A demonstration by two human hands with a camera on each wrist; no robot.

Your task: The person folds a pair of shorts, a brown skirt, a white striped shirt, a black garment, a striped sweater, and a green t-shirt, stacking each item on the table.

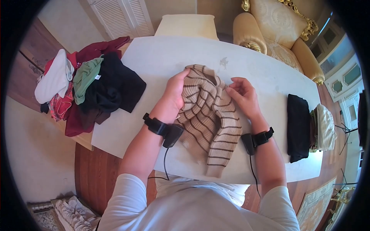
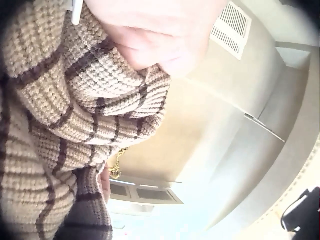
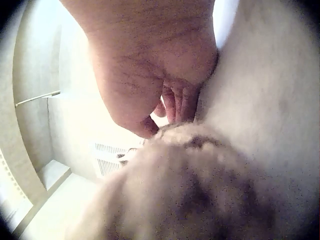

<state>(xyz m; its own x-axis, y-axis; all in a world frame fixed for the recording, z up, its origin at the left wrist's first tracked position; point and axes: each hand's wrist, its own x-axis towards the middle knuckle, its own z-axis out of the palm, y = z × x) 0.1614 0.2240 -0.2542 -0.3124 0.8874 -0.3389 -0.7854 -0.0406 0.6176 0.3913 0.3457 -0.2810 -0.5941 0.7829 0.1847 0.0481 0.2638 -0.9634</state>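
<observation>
A beige knit sweater (image 1: 227, 131) with dark brown stripes lies bunched over the white table, its collar toward the far side and one sleeve stretching toward the person. At the sweater's left shoulder, the left hand (image 1: 175, 91) grips the knit, with some fingers hidden by the cloth. The left wrist view shows this hand (image 2: 155, 35) close against the folded striped knit. By the collar's right side, the right hand (image 1: 246, 98) has its thumb tip at the sweater's edge and its fingers spread apart from the thumb. In the right wrist view, blurred knit fills the foreground below the fingers.
A heap of clothes (image 1: 115, 84) in black, green, white and red lies at the table's left. Folded black clothing (image 1: 298, 129) and a pale folded garment (image 1: 325, 127) sit at the right edge. A gold armchair (image 1: 277, 38) and a cream chair (image 1: 187, 26) stand beyond the table (image 1: 154, 54).
</observation>
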